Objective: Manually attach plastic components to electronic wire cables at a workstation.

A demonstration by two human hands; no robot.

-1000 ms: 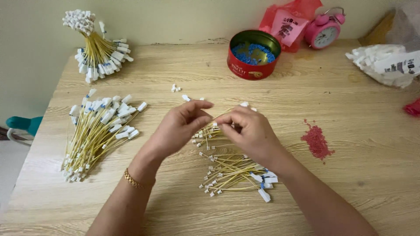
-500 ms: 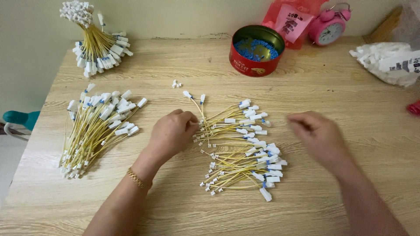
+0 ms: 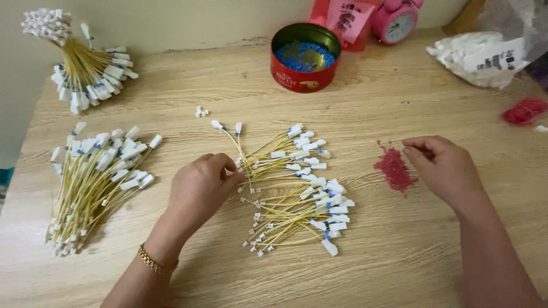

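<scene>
Our left hand (image 3: 200, 188) rests at the left edge of the loose pile of yellow cables (image 3: 294, 188) mid-table, fingers curled, tips pinching one cable end near its small white plug. Our right hand (image 3: 442, 165) sits at the small heap of red beads (image 3: 394, 168), thumb and forefinger nearly closed; we cannot tell if a bead is gripped.

To do it well, we judge: keep the left pinch close to the plug so the wire doesn't flop, and take a single bead, not a clump.

Around: sorted bundle of cables (image 3: 94, 182) at left, tied bundle (image 3: 80, 60) far left corner, red tin of blue beads (image 3: 305, 57), pink alarm clock (image 3: 397, 23), white bag (image 3: 479, 57), second red heap (image 3: 525, 109) at right. Tangled wires in the pile could snag the one being lifted.
</scene>
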